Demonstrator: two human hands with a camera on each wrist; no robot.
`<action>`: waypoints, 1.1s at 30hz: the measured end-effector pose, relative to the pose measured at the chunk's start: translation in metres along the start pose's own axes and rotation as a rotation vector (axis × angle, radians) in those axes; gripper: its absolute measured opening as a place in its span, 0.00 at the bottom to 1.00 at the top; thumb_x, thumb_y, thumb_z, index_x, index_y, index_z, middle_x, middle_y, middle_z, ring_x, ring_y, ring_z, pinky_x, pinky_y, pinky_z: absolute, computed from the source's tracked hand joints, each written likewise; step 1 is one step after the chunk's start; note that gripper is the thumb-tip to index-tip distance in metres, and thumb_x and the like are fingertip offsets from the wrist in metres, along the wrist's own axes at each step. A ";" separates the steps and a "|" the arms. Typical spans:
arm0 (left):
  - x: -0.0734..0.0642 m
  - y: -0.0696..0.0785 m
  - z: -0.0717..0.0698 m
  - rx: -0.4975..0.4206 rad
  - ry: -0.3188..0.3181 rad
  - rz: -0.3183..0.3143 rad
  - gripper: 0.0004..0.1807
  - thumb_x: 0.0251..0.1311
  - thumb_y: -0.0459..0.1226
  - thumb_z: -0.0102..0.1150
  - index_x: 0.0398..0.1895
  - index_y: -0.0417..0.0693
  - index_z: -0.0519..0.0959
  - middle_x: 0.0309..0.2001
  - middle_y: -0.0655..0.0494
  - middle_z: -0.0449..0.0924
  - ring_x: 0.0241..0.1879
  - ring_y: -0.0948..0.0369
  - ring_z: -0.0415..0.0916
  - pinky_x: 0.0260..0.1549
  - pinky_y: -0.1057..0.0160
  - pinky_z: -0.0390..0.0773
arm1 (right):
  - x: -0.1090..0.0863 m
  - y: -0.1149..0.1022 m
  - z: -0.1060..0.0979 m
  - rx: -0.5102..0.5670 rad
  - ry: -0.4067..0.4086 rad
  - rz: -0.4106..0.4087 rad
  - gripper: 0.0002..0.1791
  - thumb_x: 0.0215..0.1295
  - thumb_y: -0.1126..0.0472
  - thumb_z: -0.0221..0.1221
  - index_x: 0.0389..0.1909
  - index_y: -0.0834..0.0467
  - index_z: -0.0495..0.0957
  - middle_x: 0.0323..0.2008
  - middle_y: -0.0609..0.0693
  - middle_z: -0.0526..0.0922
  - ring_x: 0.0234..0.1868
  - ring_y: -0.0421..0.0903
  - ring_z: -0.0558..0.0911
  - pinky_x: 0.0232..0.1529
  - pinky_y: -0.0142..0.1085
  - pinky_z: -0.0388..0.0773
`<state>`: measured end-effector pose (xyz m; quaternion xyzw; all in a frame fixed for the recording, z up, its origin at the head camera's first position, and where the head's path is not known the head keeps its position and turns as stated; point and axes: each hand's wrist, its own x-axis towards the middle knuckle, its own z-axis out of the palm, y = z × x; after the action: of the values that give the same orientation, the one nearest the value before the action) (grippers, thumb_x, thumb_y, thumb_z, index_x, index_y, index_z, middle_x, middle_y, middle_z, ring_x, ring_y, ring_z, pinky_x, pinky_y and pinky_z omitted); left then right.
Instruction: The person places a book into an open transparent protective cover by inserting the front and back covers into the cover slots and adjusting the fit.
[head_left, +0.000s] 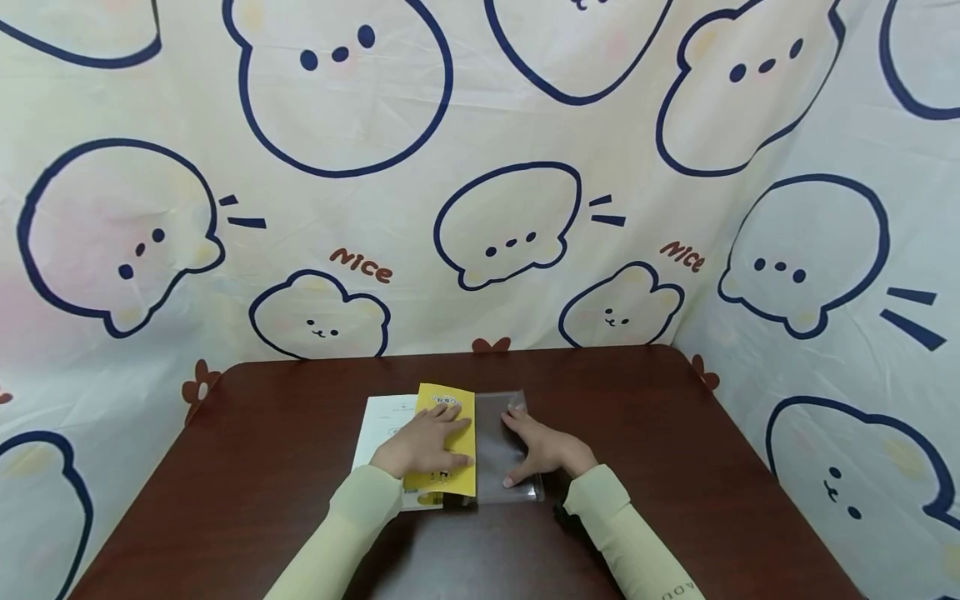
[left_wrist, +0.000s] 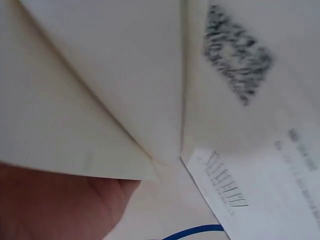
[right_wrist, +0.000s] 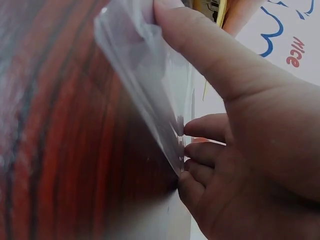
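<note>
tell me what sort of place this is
Probably a small screened-off tabletop work area indoors: pale hangings printed with cartoon faces rise behind and beside a dark, wood-look table, on which a yellow booklet and clear plastic lie.

Sheeted-off corner; home, office or studio, cannot tell which. Creased sheeting (head_left: 480, 133) covers 3 sides, printed with navy-outlined cartoon bears (head_left: 510, 221), brown flowers (head_left: 501, 343) and, in the head view, 2 "Nice" prints (head_left: 362, 265). Dark red-brown wood-grain counter (head_left: 675, 467), rounded far corners, stands within.
</note>
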<state>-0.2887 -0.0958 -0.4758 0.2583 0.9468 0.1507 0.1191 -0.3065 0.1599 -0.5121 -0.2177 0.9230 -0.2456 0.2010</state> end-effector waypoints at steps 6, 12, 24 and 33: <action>0.000 0.003 -0.007 0.023 -0.059 -0.067 0.43 0.60 0.58 0.63 0.77 0.54 0.66 0.81 0.51 0.53 0.81 0.48 0.47 0.77 0.46 0.49 | -0.001 0.001 -0.001 0.003 -0.006 -0.010 0.64 0.51 0.47 0.78 0.81 0.60 0.50 0.82 0.57 0.41 0.82 0.57 0.43 0.76 0.55 0.57; -0.001 0.005 -0.006 0.058 -0.036 -0.105 0.44 0.57 0.58 0.67 0.74 0.51 0.69 0.80 0.49 0.56 0.80 0.47 0.48 0.77 0.45 0.51 | -0.001 0.001 -0.002 0.009 0.000 -0.013 0.63 0.50 0.48 0.79 0.81 0.60 0.51 0.82 0.57 0.42 0.82 0.56 0.44 0.76 0.53 0.57; 0.003 0.012 0.000 0.148 0.010 -0.158 0.45 0.58 0.58 0.69 0.74 0.46 0.69 0.80 0.45 0.55 0.80 0.45 0.48 0.76 0.44 0.51 | -0.002 -0.002 -0.002 0.019 -0.006 -0.007 0.63 0.51 0.49 0.79 0.81 0.60 0.50 0.82 0.57 0.41 0.82 0.55 0.43 0.76 0.53 0.56; 0.007 0.020 0.006 0.184 0.019 -0.154 0.45 0.58 0.59 0.68 0.74 0.46 0.69 0.80 0.45 0.55 0.80 0.45 0.48 0.77 0.45 0.51 | -0.001 -0.003 -0.002 0.003 -0.004 -0.007 0.63 0.51 0.49 0.79 0.81 0.60 0.49 0.82 0.57 0.41 0.82 0.56 0.43 0.76 0.54 0.56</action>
<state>-0.2841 -0.0745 -0.4756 0.1930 0.9748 0.0561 0.0971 -0.3054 0.1593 -0.5088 -0.2211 0.9214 -0.2472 0.2025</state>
